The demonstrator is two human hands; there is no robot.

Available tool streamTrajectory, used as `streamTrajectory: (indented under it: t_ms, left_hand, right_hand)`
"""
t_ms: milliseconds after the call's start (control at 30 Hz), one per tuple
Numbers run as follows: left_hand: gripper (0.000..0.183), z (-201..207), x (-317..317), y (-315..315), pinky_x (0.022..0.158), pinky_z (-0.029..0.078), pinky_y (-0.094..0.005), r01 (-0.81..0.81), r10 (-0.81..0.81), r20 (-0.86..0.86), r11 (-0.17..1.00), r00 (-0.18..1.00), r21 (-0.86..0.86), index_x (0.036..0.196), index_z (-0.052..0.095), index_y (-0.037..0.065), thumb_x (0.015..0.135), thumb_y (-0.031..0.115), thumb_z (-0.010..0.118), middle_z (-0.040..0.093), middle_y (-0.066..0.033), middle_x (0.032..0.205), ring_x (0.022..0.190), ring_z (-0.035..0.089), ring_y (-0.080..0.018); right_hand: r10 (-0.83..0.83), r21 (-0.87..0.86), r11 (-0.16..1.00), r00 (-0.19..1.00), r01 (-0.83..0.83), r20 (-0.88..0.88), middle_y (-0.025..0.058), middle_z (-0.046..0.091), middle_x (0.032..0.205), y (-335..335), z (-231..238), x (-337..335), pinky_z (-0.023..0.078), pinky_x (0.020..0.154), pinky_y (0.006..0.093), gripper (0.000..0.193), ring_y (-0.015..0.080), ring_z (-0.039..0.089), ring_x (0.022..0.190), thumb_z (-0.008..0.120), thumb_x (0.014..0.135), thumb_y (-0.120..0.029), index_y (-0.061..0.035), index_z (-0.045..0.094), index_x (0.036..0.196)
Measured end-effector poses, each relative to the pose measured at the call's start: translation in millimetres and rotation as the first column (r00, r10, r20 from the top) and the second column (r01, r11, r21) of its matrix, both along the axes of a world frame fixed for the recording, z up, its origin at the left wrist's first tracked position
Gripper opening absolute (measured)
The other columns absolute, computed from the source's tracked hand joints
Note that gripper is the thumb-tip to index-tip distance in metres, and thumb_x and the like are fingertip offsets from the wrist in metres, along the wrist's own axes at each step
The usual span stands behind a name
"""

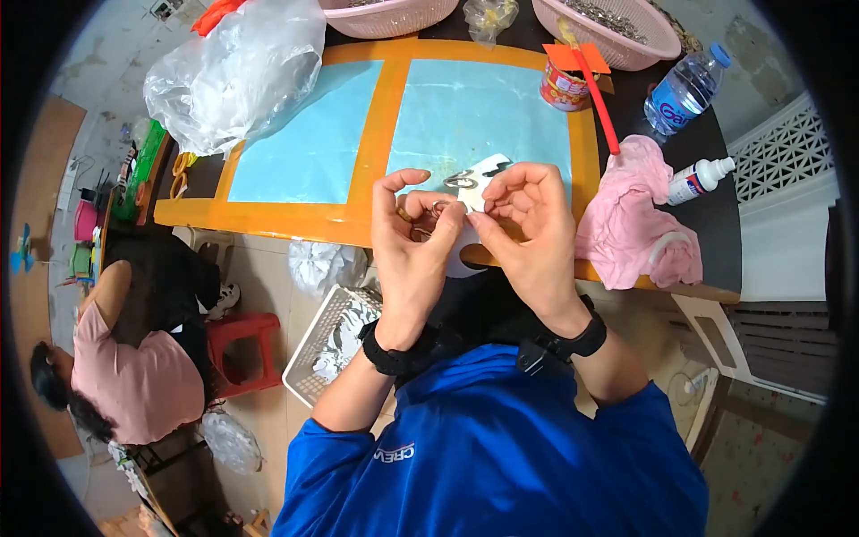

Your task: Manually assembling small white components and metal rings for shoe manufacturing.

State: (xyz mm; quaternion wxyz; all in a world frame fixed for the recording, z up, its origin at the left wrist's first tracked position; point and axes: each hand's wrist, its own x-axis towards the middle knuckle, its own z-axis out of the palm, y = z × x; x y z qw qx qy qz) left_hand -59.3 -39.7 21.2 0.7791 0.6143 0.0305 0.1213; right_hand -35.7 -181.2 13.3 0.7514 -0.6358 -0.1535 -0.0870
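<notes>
Fingers [452,234] of both hands pinch a small metal ring [440,208]; far pink baskets [626,36] hold metal pieces.

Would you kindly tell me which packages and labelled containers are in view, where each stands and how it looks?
Tin can: table's far side, short cylinder, red and yellow label.
Water bottle: far right, clear plastic, blue cap and label.
Squeeze bottle: right, beside the pink cloth, small, white.
Plastic bag: far left, clear, crumpled.

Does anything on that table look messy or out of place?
Mostly tidy. The crumpled pink cloth hangs over the table's orange front edge, and a red stick lies slanted against the small printed tin can. Nothing looks spilled or broken.
</notes>
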Motion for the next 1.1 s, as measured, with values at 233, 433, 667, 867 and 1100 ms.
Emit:
streamTrajectory:
  t_ms: [233, 433, 667, 867, 1100]
  left_hand:
    - [0.037, 9.4, 1.4, 9.7, 0.076, 0.048, -0.0238, 0.061, -0.065, -0.073, 0.996, 0.995, -0.061, 0.131, 0.059, 0.005, 0.096, -0.001, 0.069, 0.073, -0.0016, 0.090, 0.086, 0.068, -0.0091]
    - [0.042, 23.0, 5.0, 27.0, 0.083, 0.051, -0.0253, 0.214, -0.224, -0.124, 0.972, 0.967, -0.094, 0.138, 0.061, 0.002, 0.098, 0.000, 0.073, 0.073, -0.0024, 0.096, 0.087, 0.067, -0.0097]
    - [0.053, 18.2, 6.3, 26.1, 0.074, 0.049, -0.0213, 0.173, -0.166, -0.073, 0.978, 0.983, 0.116, 0.144, 0.053, 0.002, 0.097, -0.001, 0.078, 0.071, -0.0010, 0.093, 0.084, 0.065, -0.0071]
    - [0.041, 11.7, 7.8, 16.7, 0.070, 0.047, -0.0219, 0.034, -0.033, -0.013, 0.996, 0.999, 0.082, 0.134, 0.054, 0.005, 0.098, -0.004, 0.072, 0.062, 0.0016, 0.091, 0.083, 0.061, -0.0056]
    - [0.035, 19.7, 7.4, 21.2, 0.069, 0.042, -0.0213, 0.115, -0.125, -0.103, 0.988, 0.987, -0.105, 0.130, 0.061, 0.005, 0.097, -0.001, 0.071, 0.060, 0.0038, 0.090, 0.082, 0.059, -0.0053]
  right_hand:
    - [0.162, 0.164, 0.977, 0.971, -0.133, -0.177, 0.0057, 0.059, 0.113, -4.0, 10.9, 4.9, 0.054, 0.089, 0.0258, 0.049, 0.0099, 0.061, 0.098, 0.074, 0.087, 0.012, -0.0036, 0.048, 0.125]
    - [0.214, 0.182, 0.968, 0.950, -0.175, -0.228, 0.0057, 0.059, 0.113, -8.4, 20.1, 12.1, 0.054, 0.087, 0.0249, 0.049, 0.0096, 0.061, 0.098, 0.072, 0.085, 0.014, -0.0035, 0.049, 0.125]
    - [0.275, 0.150, 0.958, 0.935, -0.246, -0.223, 0.0088, 0.057, 0.116, -7.2, 20.7, 16.5, 0.055, 0.086, 0.0248, 0.050, 0.0109, 0.062, 0.097, 0.072, 0.087, 0.014, -0.0019, 0.049, 0.129]
    - [0.282, 0.145, 0.956, 0.933, -0.254, -0.225, 0.0097, 0.056, 0.125, -1.7, 19.2, 13.8, 0.056, 0.091, 0.0266, 0.052, 0.0124, 0.063, 0.102, 0.073, 0.089, 0.015, -0.0009, 0.048, 0.132]
    - [0.320, 0.111, 0.946, 0.934, -0.305, -0.160, 0.0106, 0.056, 0.131, -2.0, 16.9, 14.3, 0.056, 0.097, 0.0296, 0.057, 0.0137, 0.061, 0.111, 0.074, 0.088, 0.016, -0.0010, 0.048, 0.135]
